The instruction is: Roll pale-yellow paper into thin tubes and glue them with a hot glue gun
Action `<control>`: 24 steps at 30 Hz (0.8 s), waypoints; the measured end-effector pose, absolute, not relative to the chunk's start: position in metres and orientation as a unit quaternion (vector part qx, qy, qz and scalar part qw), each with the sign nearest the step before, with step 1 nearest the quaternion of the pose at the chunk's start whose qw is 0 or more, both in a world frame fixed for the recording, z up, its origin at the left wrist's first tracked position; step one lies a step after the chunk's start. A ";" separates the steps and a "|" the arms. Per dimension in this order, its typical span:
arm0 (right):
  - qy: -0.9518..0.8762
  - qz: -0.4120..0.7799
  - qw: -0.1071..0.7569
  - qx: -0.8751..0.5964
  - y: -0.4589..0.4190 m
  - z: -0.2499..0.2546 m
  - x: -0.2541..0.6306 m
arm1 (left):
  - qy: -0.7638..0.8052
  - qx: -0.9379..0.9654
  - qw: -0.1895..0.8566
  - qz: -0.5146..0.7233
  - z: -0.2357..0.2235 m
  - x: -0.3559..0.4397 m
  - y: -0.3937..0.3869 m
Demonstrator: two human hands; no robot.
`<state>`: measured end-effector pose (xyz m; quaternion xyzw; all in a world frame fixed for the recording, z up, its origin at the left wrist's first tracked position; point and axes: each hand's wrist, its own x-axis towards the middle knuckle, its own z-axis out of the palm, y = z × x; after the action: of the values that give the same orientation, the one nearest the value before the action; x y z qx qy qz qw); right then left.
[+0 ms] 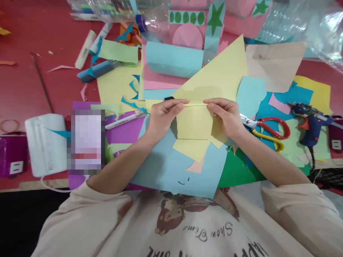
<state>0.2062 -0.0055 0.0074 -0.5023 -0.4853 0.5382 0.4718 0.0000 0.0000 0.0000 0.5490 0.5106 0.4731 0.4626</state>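
Gripped the yellow paper (pixel 195 123) by its far edge, with the left hand (pixel 164 116) at one end of a narrow fold (pixel 194 105) and the right hand (pixel 226 114) at the other; pinched each grip closed, thumb against finger. Held it over a pale blue sheet (pixel 160 167), near the middle of the near edge of the desk (pixel 21 89).

Judged the step in hand to be folding or rolling that edge over; could not tell which. Judged the next move to call for an even press along the strip, without skewing it.

Counted one held paper, one large yellow sheet (pixel 222 71) just beyond, and one pale blue sheet beneath. Toward the desk's right edge, counted one pair of scissors (pixel 269 123), then one glue gun (pixel 311 128). Toward the left edge, counted one white pen (pixel 124 120), then one phone (pixel 88 139). Toward the far edge, counted one blue paper roll (pixel 174 59), two green stars (pixel 215 18), five green ovals (pixel 184 17) and, leftward, two white markers (pixel 85 49). Could not count the overlapping scraps.
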 end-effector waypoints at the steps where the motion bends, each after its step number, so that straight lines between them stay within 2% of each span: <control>1: -0.487 0.534 0.473 -0.504 -0.005 0.007 0.206 | 0.512 0.551 0.461 0.471 0.000 0.000 0.001; 13: -0.477 0.537 0.464 -0.519 -0.008 0.011 0.205 | 0.497 0.553 0.472 0.475 -0.001 -0.003 0.002; 24: -0.545 0.577 0.418 -0.442 -0.013 0.011 0.202 | 0.493 0.649 0.439 0.378 0.012 0.002 -0.009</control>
<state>0.2016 -0.0130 0.0108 -0.4421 -0.5448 0.5767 0.4185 0.0025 -0.0088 0.0124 0.6491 0.4929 0.3782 0.4389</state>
